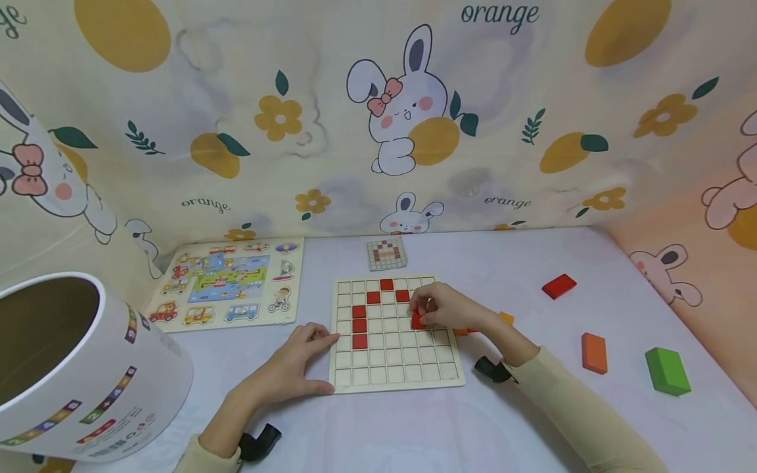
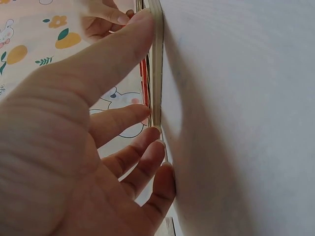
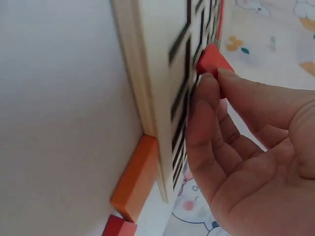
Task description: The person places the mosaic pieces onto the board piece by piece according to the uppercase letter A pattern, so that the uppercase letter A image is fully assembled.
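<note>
A pale wooden grid board (image 1: 402, 375) lies on the table, with several red square tiles (image 1: 359, 325) set in its cells. My right hand (image 1: 443, 305) pinches a red tile (image 3: 214, 61) between thumb and fingers, over the board's right part. In the right wrist view the tile is tilted against the grid. My left hand (image 1: 290, 368) rests at the board's left edge, thumb and fingertips touching its side with the fingers spread. A small pattern card (image 1: 387, 253) showing a gridded design lies just behind the board.
A large white tub (image 1: 136, 368) stands at the left, before a picture puzzle board (image 1: 236, 312). To the right lie a red block (image 1: 558, 286), an orange block (image 1: 594, 353) and a green block (image 1: 667, 371). Another orange block (image 3: 135, 179) touches the grid board's right edge.
</note>
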{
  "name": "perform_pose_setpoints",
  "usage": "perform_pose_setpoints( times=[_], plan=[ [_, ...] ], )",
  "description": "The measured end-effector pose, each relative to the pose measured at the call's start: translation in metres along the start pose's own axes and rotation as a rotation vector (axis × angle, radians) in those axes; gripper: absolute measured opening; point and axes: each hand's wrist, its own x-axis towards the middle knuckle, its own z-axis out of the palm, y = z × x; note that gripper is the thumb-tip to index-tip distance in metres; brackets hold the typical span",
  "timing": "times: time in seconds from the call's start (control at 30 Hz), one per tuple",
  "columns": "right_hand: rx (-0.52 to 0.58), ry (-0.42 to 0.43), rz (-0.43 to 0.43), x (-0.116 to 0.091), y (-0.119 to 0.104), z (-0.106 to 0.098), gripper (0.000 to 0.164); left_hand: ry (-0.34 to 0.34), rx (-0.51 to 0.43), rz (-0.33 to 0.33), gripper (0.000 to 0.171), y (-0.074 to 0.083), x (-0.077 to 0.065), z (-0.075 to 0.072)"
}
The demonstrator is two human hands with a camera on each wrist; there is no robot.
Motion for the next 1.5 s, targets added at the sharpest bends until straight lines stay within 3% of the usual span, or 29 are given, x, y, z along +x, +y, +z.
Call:
perform_pose_setpoints(
  times=[0.43, 1.0, 1.17, 1.37, 1.5],
  plan=[
    [-0.098, 0.096, 0.055, -0.007, 0.001, 0.003, 0.005, -0.009, -0.003, -0.014, 0.087, -0.002, 0.000, 0.001],
    [-0.266, 0.177, 0.078, -0.012, -0.003, 0.008, 0.005, -0.004, -0.005, 0.002, 0.087, -0.001, 0.001, 0.001],
    [-0.154, 0.196, 0.050, -0.030, 0.007, -0.005, 0.004, -0.002, -0.002, 0.001, 0.086, -0.002, 0.001, 0.002],
    [0.009, 0.190, 0.087, -0.066, 0.039, -0.026, 0.024, -0.003, -0.001, -0.002, 0.086, -0.002, 0.001, 0.002],
    [0.009, 0.185, 0.114, -0.083, 0.051, -0.031, 0.035, 0.000, 0.003, -0.007, 0.086, -0.003, 0.000, 0.002]
  ],
)
